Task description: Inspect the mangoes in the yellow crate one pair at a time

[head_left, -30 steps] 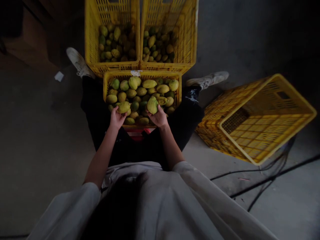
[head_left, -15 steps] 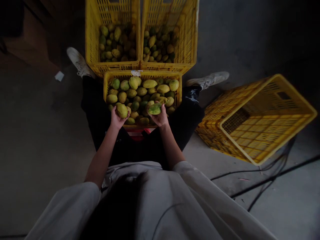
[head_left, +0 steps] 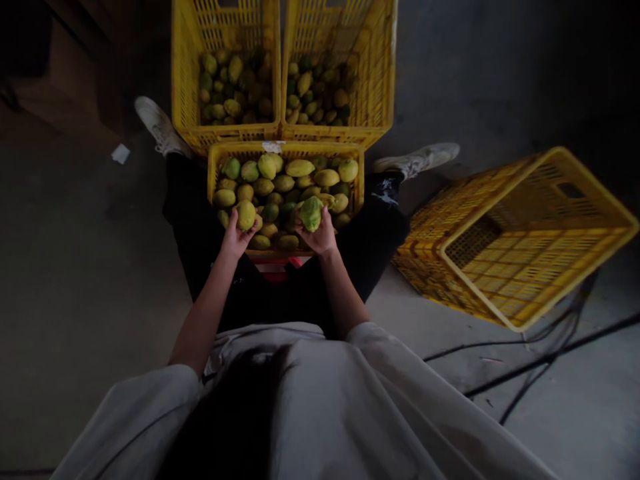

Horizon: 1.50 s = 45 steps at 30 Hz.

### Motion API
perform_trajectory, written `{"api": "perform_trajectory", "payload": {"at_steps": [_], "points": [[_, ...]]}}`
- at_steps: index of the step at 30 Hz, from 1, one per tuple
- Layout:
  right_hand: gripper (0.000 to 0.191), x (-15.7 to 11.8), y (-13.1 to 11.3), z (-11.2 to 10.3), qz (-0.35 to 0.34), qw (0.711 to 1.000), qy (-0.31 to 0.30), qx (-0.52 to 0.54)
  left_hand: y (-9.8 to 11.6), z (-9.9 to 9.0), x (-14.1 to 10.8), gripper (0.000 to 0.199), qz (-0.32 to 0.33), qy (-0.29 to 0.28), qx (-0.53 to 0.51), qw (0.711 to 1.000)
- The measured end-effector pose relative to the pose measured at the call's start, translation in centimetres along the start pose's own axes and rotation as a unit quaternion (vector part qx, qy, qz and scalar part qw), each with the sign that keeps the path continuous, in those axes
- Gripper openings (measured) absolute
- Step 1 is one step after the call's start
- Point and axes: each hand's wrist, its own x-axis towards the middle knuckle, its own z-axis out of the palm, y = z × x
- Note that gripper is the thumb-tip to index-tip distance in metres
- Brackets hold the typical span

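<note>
At centre, the left hand [head_left: 237,239] grips a yellow fruit [head_left: 245,215], the right hand [head_left: 324,239] a green-mottled fruit [head_left: 311,214]; undersides are hidden.

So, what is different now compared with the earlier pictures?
The left hand has turned its yellow fruit from lying sideways to a rounder view; the right hand has turned its greener fruit to show more green. Neither was let go. The nearest yellow crate stayed in place.
</note>
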Motion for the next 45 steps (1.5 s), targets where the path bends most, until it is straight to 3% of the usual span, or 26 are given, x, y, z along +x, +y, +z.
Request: {"api": "perform_trajectory", "payload": {"at_steps": [4, 7, 11, 18, 22, 25, 29, 34, 38, 41, 45], "points": [[0.031, 0.2, -0.1, -0.4, 0.012, 1.000, 0.010, 0.017, 0.0, -0.3, 0.2, 0.042, -0.007, 0.025, -0.018, 0.999], [0.033, 0.1, -0.1, -0.5, -0.020, 1.000, -0.009, 0.019, 0.2, -0.3, 0.1, 0.048, -0.011, 0.033, -0.048, 0.998], [0.050, 0.0, 0.2, -0.6, -0.054, 0.997, -0.046, -0.002, 0.4, -0.2, -0.1, 0.033, 0.007, 0.032, -0.043, 0.999], [0.028, 0.7, 1.0, -1.4, -0.040, 0.999, 0.004, -0.036, -0.6, -0.4, 0.7, 0.015, 0.021, 0.036, 0.036, 0.998], [0.036, 0.8, 0.9, -1.4, -0.025, 0.999, 0.028, -0.021, -0.9, -0.7, 0.9, 0.015, 0.044, 0.025, 0.060, 0.997], [0.047, 0.7, 0.7, -1.4, 0.004, 1.000, 0.010, 0.020, -0.6, -0.8, 1.0, 0.017, 0.052, 0.036, 0.063, 0.996], [0.041, 0.8, 0.6, -1.5, 0.031, 0.999, -0.015, 0.036, -0.3, -0.8, 0.8, 0.020, 0.028, 0.053, 0.053, 0.997], [0.029, 0.1, 0.1, -0.5, 0.002, 1.000, -0.004, 0.017, 0.0, -0.5, 0.2, 0.029, -0.007, 0.016, 0.016, 1.000], [0.031, -0.7, -0.1, 0.6, -0.029, 0.997, -0.030, -0.059, 0.2, -0.1, -0.1, 0.034, -0.016, 0.029, -0.004, 0.999], [0.032, -0.9, 0.0, 0.9, -0.033, 0.996, -0.016, -0.087, 0.1, 0.0, 0.0, 0.030, -0.013, 0.035, -0.012, 0.999], [0.029, -0.5, 0.2, 0.4, -0.039, 0.998, -0.005, -0.042, -0.1, 0.1, 0.1, 0.021, 0.004, 0.030, -0.012, 0.999]]}}
